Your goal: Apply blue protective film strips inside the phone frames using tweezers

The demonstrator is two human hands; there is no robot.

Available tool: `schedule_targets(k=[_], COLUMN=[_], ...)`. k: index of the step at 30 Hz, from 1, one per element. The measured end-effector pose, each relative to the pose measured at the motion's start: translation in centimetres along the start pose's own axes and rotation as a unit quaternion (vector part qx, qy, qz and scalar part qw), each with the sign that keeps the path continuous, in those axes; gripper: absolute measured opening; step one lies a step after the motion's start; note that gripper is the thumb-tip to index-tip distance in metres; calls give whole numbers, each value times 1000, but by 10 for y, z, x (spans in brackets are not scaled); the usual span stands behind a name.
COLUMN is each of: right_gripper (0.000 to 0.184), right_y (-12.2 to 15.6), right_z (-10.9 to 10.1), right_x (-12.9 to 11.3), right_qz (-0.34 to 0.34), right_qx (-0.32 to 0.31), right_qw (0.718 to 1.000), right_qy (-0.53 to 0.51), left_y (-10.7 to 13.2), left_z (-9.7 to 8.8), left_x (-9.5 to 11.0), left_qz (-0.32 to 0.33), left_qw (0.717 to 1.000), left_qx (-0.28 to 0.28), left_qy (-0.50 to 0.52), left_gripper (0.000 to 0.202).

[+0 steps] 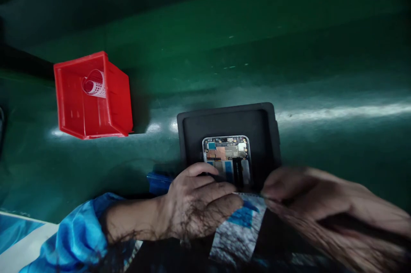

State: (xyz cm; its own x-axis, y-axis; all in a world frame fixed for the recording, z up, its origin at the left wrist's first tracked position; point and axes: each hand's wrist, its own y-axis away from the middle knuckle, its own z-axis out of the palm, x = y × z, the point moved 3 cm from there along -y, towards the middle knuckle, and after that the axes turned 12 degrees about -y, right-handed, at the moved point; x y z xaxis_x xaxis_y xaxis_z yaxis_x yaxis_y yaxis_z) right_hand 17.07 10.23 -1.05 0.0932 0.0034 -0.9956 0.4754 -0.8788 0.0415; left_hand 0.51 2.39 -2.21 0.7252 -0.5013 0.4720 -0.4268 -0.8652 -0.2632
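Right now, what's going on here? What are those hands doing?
A person is working with bare hands. The left hand lies over the lower part of an opened phone, with its circuit board showing, in a black rubber tray. The right hand seems to pinch the edge of a blue-and-white printed film just below the phone. A red plastic bin holding a curled strip of film sits off to the side on a green mat.

A shiny blue sleeve (73, 238) with a darker cuff (105, 204) ends at a bare hand (195, 204).
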Motion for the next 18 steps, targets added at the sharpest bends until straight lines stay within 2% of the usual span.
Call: schedule_targets(k=[5,8,18], right_gripper=[20,17,15], right_y=[-20,-26,-24], right_z=[-1,0,5], right_x=[10,11,14], right_qz=[40,50,31], right_qx=[126,147,159], right_qw=[990,988,987], right_qy=[-37,-20,5], left_y=[-4,-5,2], left_z=[1,1,6], left_x=[-1,-2,-1], left_qz=[-60,-79,-81], left_qw=[998,995,995], left_qx=[26,35,-4], left_qy=[25,39,60], left_gripper=[7,3,14])
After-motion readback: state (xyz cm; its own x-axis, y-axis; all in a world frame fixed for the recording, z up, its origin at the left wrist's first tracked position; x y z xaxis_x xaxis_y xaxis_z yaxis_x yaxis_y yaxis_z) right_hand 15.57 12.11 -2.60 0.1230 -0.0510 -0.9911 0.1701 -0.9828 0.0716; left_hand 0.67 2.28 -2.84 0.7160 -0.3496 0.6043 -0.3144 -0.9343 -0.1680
